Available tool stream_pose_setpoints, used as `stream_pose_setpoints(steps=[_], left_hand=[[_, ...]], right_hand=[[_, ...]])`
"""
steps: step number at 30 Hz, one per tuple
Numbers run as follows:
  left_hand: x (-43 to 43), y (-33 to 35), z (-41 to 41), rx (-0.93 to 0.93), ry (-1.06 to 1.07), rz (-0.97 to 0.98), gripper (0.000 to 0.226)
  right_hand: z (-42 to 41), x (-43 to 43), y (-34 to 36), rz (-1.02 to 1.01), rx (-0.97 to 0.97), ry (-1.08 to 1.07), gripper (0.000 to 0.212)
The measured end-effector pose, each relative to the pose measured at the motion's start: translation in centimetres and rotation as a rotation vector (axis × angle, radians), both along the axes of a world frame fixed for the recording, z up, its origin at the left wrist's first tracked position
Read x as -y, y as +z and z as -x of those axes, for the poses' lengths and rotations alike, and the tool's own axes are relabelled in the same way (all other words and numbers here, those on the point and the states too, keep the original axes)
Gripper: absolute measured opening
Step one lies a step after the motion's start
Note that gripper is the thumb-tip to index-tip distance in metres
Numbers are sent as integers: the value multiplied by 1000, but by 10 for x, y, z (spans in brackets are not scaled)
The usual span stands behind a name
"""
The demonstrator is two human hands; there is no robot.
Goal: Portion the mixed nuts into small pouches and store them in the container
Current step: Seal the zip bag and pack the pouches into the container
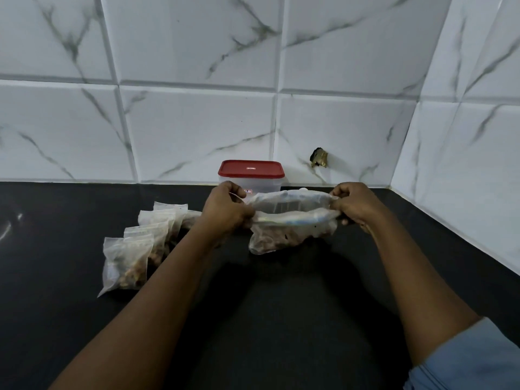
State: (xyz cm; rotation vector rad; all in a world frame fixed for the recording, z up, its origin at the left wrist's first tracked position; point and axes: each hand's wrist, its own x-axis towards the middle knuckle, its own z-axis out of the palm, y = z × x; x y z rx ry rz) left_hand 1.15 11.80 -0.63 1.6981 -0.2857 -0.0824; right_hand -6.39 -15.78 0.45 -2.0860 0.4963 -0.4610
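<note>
The left hand is curled on the 9 o'clock end of the mouth of a large clear bag, and the right hand pinches the 3 o'clock end. Between them the rim is pulled apart into a long open slot. The mixed nuts lie in the sagging bottom of the bag, low over the black bench; I cannot tell whether the bag touches it.

At 8 o'clock from the left hand, small pouches holding nuts lie in an overlapping row on the bench, the farthest ones partly hidden by the left forearm. At 12 o'clock, just behind the hands, the container stands against the marbled white wall tiles, with its red lid on. At 1 o'clock a dark, brownish spot marks the wall. A blue sleeve shows at 5 o'clock
</note>
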Motion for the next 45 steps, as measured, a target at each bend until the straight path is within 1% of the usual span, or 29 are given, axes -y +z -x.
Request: stream_pose_setpoints(steps=[2,4,5,6,7,8,9,10,11,12,15,18,20,22,25,26,27,29,30,33,35,37,38,39,41,43,45], left_hand=[[-2,-4,0,215,107,-243,31],[0,-5,6,347,191,-392,25],[1,-5,10,387,223,-411,21],[3,-3,13,401,242,-399,17],[5,-2,15,376,243,-353,14],[6,1,16,305,222,-263,12],[7,4,16,182,172,-130,12],[8,8,17,22,96,25,12],[9,12,19,-137,4,167,11],[10,15,20,-250,-85,262,9],[13,16,26,-418,-273,398,13],[13,16,29,-528,-402,502,23],[12,15,27,-513,-440,524,32],[11,15,25,-430,-421,488,36],[8,13,20,-350,-280,399,29],[7,13,19,-297,-191,316,28],[4,11,16,-191,-78,183,28],[-1,6,10,75,138,-79,27],[-4,6,9,165,215,-168,26],[-6,4,7,307,309,-307,17],[-4,3,9,362,331,-342,16],[-3,5,14,367,324,-334,16],[-3,7,15,335,306,-308,14],[-3,11,16,272,269,-244,12],[-2,20,18,56,138,-36,10],[0,27,22,-154,2,130,12],[2,31,25,-241,-69,233,15]], right_hand=[[1,0,3,64,42,-36,13],[1,-3,6,159,78,-75,14],[1,-5,7,176,91,-79,14],[1,-6,8,142,102,-59,15],[3,-7,10,38,115,-7,17],[5,-7,13,-123,125,74,19],[9,-7,16,-303,128,173,19],[12,-7,19,-467,127,275,18],[14,-6,22,-588,124,357,19],[16,-6,23,-669,120,418,21],[15,-12,24,-766,67,535,34],[12,-21,21,-763,29,602,32],[11,-19,18,-715,54,625,30],[8,-14,15,-680,88,622,30],[6,-8,13,-654,120,545,29],[6,-7,14,-616,122,493,28],[6,-8,14,-523,119,414,27],[7,-8,14,-230,103,218,23],[8,-8,13,-107,104,138,19],[6,-8,14,152,125,4,14],[6,-14,17,358,146,-67,11],[5,-20,21,472,205,-94,10],[5,-21,24,472,225,-93,9],[5,-22,25,448,229,-92,9],[6,-23,28,437,215,-88,8],[7,-26,30,519,195,-86,12],[8,-31,33,625,184,-100,17]])
